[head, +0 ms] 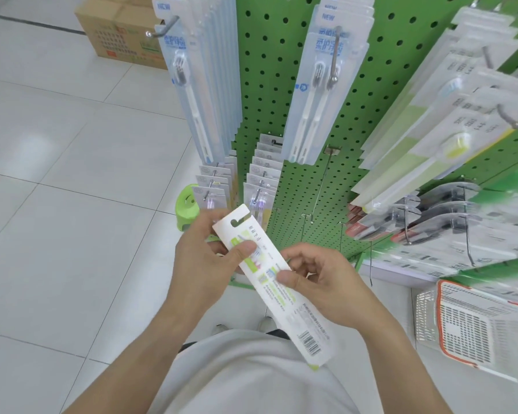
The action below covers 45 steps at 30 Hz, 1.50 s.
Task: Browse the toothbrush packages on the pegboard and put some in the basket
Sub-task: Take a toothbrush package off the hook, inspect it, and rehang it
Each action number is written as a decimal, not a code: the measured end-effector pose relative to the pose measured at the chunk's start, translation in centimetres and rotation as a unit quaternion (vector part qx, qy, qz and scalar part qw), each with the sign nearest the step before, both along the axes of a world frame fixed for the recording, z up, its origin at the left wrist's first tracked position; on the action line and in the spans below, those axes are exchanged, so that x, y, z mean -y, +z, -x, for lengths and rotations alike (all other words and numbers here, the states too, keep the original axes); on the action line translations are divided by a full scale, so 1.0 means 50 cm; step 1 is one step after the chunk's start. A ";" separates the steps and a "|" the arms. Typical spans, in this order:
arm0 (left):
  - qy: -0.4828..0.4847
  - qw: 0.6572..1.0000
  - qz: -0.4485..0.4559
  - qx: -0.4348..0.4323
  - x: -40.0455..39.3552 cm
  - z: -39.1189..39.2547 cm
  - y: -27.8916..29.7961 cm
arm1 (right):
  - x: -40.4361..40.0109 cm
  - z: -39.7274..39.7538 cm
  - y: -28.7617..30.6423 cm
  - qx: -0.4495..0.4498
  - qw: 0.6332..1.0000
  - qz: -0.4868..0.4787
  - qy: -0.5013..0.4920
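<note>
On the far left, a cardboard box (117, 34) is sitting on the tiled floor (57, 174), well apart from everything in play. Nearer, the left hand (204, 261) is pinching the upper part of a toothbrush package (269, 282), thumb pressing on the printed back just below the hang slot, fingers curling behind. The package is being held slanted in front of the person's chest, barcode end pointing down towards the white shirt, clear of every hook.

The right hand (320, 282) is gripping the package's middle, thumb on the face, fingers folding round the right edge. Both hands are thus grasping the 1 card.

Behind them, the green pegboard (281, 85) is carrying rows of hanging packages on metal hooks (335, 55), and several bare hooks are jutting out just beyond the knuckles. Judging from this, lifting the card back up could be snagging it or the fingers on those prongs.

At the lower right, the basket (473, 327) is standing on the floor beside the rack's base, apparently tilting, and I cannot tell whether anything is lying inside. The drop looks like the weak point: the basket is sitting low and off to the side, so releasing the long, light card from up here is likely sending it past the rim onto the floor.
</note>
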<state>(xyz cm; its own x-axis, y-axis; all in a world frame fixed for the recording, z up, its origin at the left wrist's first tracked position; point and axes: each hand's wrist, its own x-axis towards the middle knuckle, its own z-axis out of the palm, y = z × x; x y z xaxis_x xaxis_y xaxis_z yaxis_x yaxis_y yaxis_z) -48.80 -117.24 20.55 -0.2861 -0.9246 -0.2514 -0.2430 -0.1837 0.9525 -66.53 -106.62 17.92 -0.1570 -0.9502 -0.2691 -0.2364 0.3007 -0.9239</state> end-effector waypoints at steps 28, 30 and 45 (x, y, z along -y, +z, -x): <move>-0.071 0.994 -0.028 0.081 0.027 -0.039 -0.022 | -0.024 0.054 -0.012 -0.098 0.994 -0.033 -0.039; -0.051 0.995 -0.019 0.088 0.034 -0.043 -0.026 | -0.027 0.065 -0.014 -0.138 0.988 -0.037 -0.063; -0.053 0.992 -0.009 0.116 0.049 -0.072 -0.051 | -0.041 0.064 -0.012 -0.053 0.981 -0.088 -0.164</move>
<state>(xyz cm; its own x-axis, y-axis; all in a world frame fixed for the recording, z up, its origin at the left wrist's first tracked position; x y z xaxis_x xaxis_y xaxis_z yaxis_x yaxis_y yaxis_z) -45.18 -119.69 18.00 -0.3151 -0.8869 -0.3379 -0.4736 -0.1616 0.8658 -69.75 -104.58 17.34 -0.4829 -0.7841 -0.3899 -0.1929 0.5296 -0.8260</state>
